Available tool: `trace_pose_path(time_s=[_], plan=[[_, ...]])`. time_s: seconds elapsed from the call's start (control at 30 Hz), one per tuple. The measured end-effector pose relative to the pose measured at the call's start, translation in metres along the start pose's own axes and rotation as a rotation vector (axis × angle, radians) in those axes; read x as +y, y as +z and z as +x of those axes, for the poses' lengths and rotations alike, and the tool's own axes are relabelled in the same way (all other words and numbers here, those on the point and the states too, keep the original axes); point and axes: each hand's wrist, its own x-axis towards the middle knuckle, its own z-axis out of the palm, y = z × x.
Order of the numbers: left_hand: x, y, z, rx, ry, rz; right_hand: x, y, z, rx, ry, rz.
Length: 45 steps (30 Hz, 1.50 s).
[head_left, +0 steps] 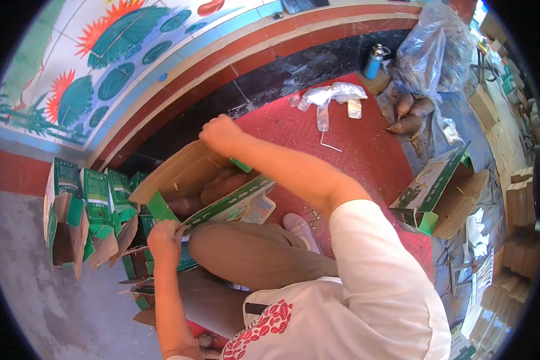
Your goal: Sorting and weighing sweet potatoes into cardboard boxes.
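An open green and brown cardboard box (180, 174) lies in front of my knees, with reddish-brown sweet potatoes (222, 186) inside. My left hand (164, 237) pinches the box's near green flap at its lower corner. My right hand (220, 133) grips the far brown flap at the top edge, arm stretched over the box. Both flaps stand open.
Several empty green boxes (84, 207) stand in a row at left. Another open box (441, 192) lies at right. Loose sweet potatoes (409, 114), a clear plastic bag (432, 51), white plastic scraps (333, 95) and a blue canister (375, 60) lie by the red mat (354, 150).
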Motion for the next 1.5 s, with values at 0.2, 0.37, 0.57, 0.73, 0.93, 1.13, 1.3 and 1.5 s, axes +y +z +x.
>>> trace_pose_path(time_s=[0.2,0.37,0.57,0.73,0.93,1.13,1.3,1.5], plan=[[0.081,-0.010,0.060,-0.027,0.258,-0.095,0.101,-0.065,-0.087,-0.008,0.214,-0.059],[0.171,0.040,0.092,-0.075,0.440,-0.215,0.181,-0.100,-0.164,-0.071,0.331,-0.196],[0.253,0.089,0.097,-0.192,0.536,-0.371,0.251,-0.117,-0.257,-0.220,0.398,-0.480],[0.204,0.065,0.104,-0.225,0.501,-0.565,0.280,-0.108,-0.367,-0.089,0.771,-0.520],[0.092,0.034,0.069,-0.020,0.051,-0.579,0.277,-0.151,-0.413,0.127,0.983,-0.573],[0.003,0.030,0.014,0.109,-0.226,-0.499,0.232,-0.175,-0.463,0.004,1.760,-0.725],[-0.036,0.046,-0.023,0.112,-0.384,-0.646,0.299,-0.128,-0.610,0.452,2.010,0.116],[-0.044,0.077,-0.048,0.179,-0.514,-0.719,0.305,-0.151,-0.700,0.895,1.791,0.527]])
